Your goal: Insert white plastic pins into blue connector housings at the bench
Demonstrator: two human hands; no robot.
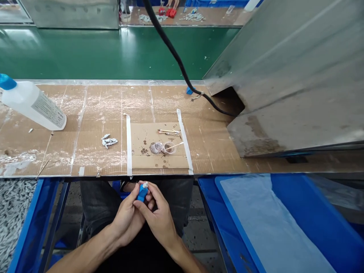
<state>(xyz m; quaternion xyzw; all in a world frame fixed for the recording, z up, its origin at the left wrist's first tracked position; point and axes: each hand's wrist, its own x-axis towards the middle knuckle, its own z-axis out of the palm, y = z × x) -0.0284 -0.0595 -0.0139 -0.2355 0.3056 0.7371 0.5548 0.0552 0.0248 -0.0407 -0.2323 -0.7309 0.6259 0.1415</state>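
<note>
Over my lap, just below the table edge, both hands are closed around one small blue piece (141, 193) with a greyish-white tip sticking out at the top. My left hand (129, 212) grips it from the left, and my right hand (159, 214) from the right, with its thumb across the front. Its exact kind I cannot make out. In front of the hands lies a taped cardboard sheet (138, 132), spotted with dark stains. Two small clear cups (170, 148) sit on it, a thin white stick resting in the right one. Several cotton swabs (169, 132) lie behind them.
Left of the cardboard is a little pile of grey-white pieces (109, 141). A white bottle (35, 106) with a blue cap stands farther left. Blue bins flank me, the left holding many grey pieces (15, 216), the right a pale sheet (273, 227). A black cable (179, 60) hangs ahead.
</note>
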